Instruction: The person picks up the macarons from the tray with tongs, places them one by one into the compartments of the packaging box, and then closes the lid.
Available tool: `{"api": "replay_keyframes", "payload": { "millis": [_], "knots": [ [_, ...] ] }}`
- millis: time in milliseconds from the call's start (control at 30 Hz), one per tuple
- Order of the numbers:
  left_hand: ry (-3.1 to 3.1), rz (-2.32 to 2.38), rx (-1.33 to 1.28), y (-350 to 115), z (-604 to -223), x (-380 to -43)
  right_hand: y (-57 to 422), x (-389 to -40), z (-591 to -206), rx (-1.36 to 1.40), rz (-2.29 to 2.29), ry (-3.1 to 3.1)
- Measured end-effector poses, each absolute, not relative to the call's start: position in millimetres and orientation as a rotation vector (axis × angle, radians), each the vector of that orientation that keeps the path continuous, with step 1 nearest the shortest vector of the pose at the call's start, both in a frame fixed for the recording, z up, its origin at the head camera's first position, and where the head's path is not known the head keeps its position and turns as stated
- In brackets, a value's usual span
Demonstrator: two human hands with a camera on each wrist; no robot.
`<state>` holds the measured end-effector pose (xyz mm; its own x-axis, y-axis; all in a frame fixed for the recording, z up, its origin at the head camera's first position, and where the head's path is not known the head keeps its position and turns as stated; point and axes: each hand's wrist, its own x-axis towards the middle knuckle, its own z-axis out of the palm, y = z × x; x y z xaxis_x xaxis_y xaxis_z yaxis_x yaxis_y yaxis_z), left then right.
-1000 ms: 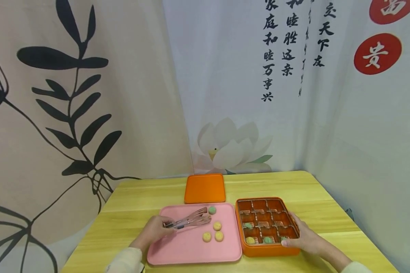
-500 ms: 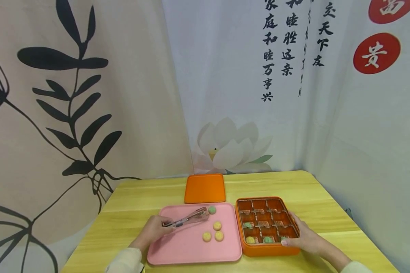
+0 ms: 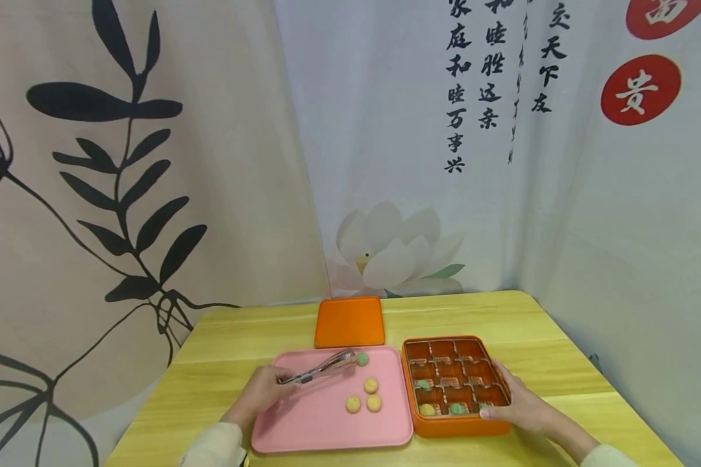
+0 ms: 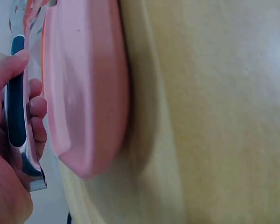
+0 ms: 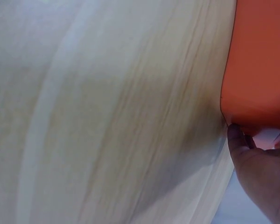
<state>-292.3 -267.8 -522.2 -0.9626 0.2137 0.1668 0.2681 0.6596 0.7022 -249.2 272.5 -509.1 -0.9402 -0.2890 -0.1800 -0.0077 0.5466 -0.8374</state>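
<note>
In the head view, my left hand [image 3: 264,392] grips metal tongs [image 3: 321,368] by the handle, over the left part of a pink tray [image 3: 315,431]. Its thumb presses the dark grip strip in the left wrist view. The tongs' tips are right beside a green cookie [image 3: 362,359] at the tray's back. Three yellow cookies [image 3: 371,386] lie nearer the tray's middle. My right hand [image 3: 522,405] holds the front right corner of an orange box [image 3: 444,426], thumb at the front rim, fingers along the right side. Several yellow and green cookies sit in its front and left compartments.
A flat orange lid [image 3: 349,322] lies behind the tray on the wood-grain table [image 3: 239,331]. The box stands against the tray's right side, and its back compartments hold no cookies. A printed curtain [image 3: 257,194] hangs behind the table.
The tongs have turned in my left hand, and their tips have shifted slightly back, closer to the green cookie. My right hand stays on the box.
</note>
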Motion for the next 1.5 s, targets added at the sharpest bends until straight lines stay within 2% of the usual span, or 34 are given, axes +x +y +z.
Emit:
{"api": "replay_keyframes", "payload": {
  "millis": [333,800,1200,1500],
  "knots": [
    [-2.799,-1.242,-0.403,-249.7,-508.6,-297.1,271.7,-249.7,-509.0,-0.250,-1.336,2.499],
    [-2.783,-1.427,-0.488,-181.3,-486.1,-309.3,274.0,-248.5,-510.9,-0.224,-1.324,2.501],
    [-2.743,-1.517,-0.653,-113.1,-486.6,-315.4,275.8,-249.1,-513.4,-0.232,-1.366,2.508],
    [-2.770,-1.487,-0.669,-87.1,-491.6,-310.1,273.3,-250.4,-513.2,-0.233,-1.403,2.487]
  ]
}}
